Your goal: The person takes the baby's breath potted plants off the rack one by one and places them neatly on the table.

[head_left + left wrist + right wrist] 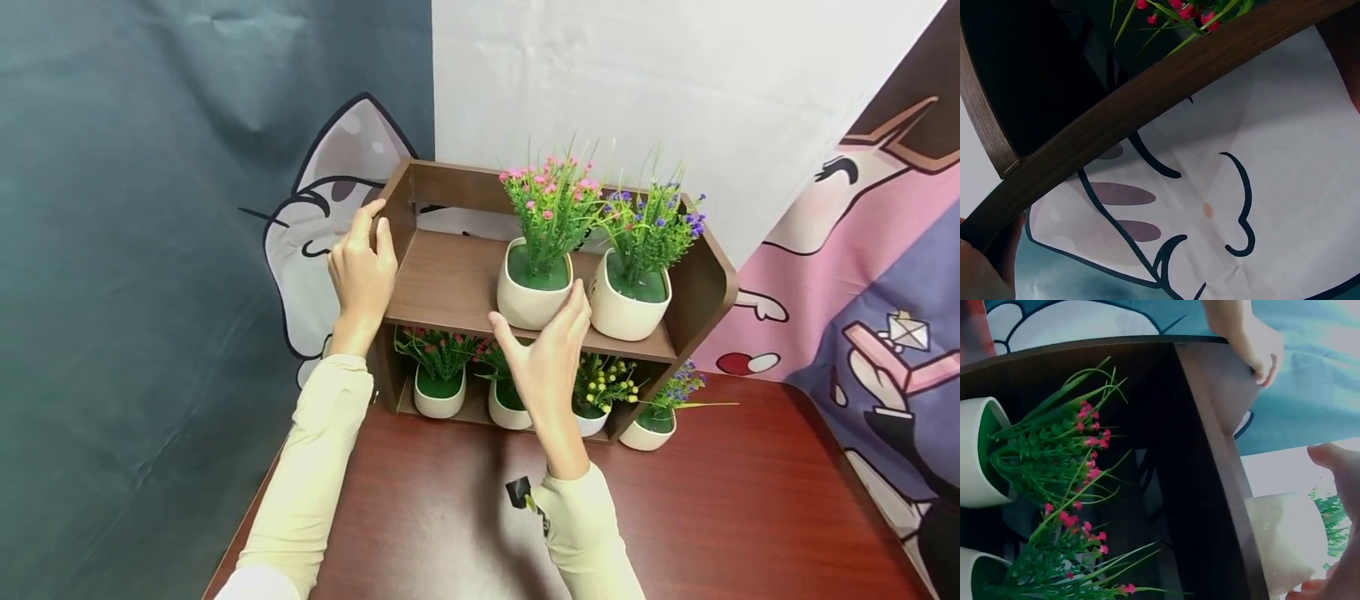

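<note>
First voice: Nearest you, in front of the shelf (442, 283), spreads the glossy red-brown desk (420, 517). Above it, your right grip (551, 358), a bare hand, reaches to the shelf's front edge. And its shape?

Second voice: Your thumb and fingers are spread in a wide C, closed round nothing. The right wrist view shows your thumb clear of the pot; whether your fingertips touch it, I cannot tell.

First voice: And which pot is that?

Second voice: The pink-flowered pot (525, 304), white and upright, right of centre on the shelf's top board, close to its front edge. Just beside it, toward the shelf's right end, stands the purple-flowered pot (630, 317).

First voice: Farther in, your left grip (365, 262) holds the shelf's left side panel, fingers bent over its edge.

Second voice: Keep that hold to steady the shelf, I would say. For your right, best bring thumb and fingers in evenly, low on the white wall, and any nudge level, since the front edge is near and a tip seems possible. Mind the neighbour: the leaves mingle.

First voice: Farthest, behind the shelf, hangs pale cloth (562, 83).
</note>
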`<state>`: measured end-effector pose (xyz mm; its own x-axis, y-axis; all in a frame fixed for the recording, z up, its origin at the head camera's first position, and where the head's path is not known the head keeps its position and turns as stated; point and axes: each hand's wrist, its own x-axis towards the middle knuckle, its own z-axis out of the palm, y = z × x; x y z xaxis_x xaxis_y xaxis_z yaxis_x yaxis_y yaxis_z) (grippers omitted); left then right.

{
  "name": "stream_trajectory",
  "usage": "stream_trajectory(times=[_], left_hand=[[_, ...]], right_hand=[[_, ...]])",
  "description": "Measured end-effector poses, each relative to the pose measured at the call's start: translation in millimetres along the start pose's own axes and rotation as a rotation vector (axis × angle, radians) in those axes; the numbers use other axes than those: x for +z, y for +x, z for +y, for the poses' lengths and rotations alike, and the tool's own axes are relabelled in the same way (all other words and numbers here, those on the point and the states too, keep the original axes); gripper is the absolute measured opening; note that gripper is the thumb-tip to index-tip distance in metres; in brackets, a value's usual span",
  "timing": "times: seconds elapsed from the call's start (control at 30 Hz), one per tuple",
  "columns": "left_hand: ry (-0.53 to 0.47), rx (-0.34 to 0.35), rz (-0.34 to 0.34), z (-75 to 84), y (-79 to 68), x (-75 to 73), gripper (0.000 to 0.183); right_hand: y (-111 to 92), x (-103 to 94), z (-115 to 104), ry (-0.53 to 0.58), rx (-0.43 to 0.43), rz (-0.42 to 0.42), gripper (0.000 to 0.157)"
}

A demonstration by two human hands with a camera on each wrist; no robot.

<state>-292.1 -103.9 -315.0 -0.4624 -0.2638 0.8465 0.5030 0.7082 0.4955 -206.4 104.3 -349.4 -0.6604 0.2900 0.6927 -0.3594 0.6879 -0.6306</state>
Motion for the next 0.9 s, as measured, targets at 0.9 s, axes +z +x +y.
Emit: stream_trajectory(times=[0.9], left_hand=[[0.016,-0.019,0.003,1.0,-0.2,0.9,0.027]], right_hand=[[1,7.2,19,0.038,0.039,0.039,0.089]])
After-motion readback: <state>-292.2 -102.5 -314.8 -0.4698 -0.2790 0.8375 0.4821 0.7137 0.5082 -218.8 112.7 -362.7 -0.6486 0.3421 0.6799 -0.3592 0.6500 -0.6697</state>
